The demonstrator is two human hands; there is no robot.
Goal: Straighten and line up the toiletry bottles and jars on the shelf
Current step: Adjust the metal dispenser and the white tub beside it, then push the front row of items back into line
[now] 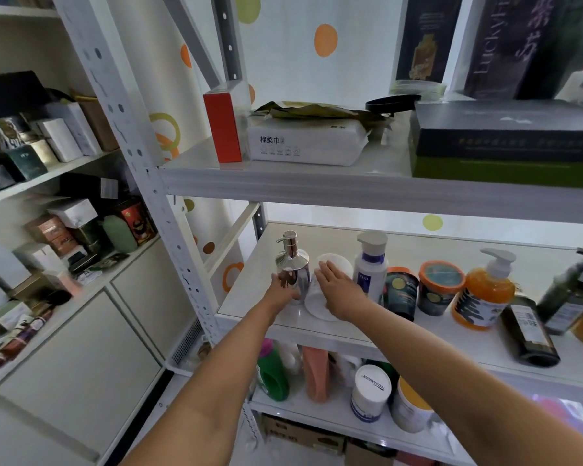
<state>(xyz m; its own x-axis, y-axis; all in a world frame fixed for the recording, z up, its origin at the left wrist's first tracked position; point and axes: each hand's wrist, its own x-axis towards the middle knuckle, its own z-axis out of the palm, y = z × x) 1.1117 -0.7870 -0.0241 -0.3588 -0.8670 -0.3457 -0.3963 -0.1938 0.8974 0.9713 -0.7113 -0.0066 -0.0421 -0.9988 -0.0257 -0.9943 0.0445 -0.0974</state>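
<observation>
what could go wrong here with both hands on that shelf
The chrome pump bottle is tall and held low by the left hand, so it might tip. The right hand lies flat on the white jar, beside the white pump bottle, which it could knock. The dark bottle sits near the shelf front edge.

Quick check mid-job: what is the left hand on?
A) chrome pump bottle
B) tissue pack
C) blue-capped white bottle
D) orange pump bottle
A: the left hand curls round the base of the chrome pump bottle, while the right hand rests flat on the white jar beside it.
</observation>
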